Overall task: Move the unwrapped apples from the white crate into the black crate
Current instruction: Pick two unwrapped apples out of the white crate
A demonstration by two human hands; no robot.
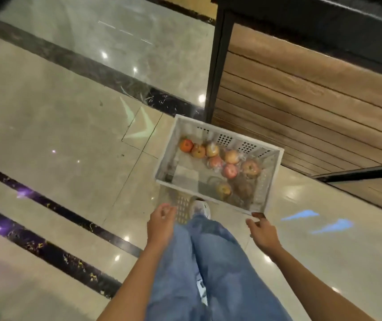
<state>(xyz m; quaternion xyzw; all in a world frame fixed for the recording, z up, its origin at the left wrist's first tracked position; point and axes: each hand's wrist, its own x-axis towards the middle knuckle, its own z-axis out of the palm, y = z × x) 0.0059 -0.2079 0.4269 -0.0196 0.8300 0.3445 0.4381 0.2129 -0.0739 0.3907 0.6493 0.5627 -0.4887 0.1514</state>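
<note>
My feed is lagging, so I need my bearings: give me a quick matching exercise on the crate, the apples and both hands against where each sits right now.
Things:
1. white crate
2. apples
3. left hand
4. right hand

Places:
A. empty, fingertips at the crate's near right corner
B. on the tiled floor beside the wooden counter
C. empty, over the left knee
D. inside the crate

Pairs: 1-B, 2-D, 3-C, 4-A

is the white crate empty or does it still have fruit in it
Not empty: the white crate holds several apples along its far side; its near-left floor is bare.
</note>
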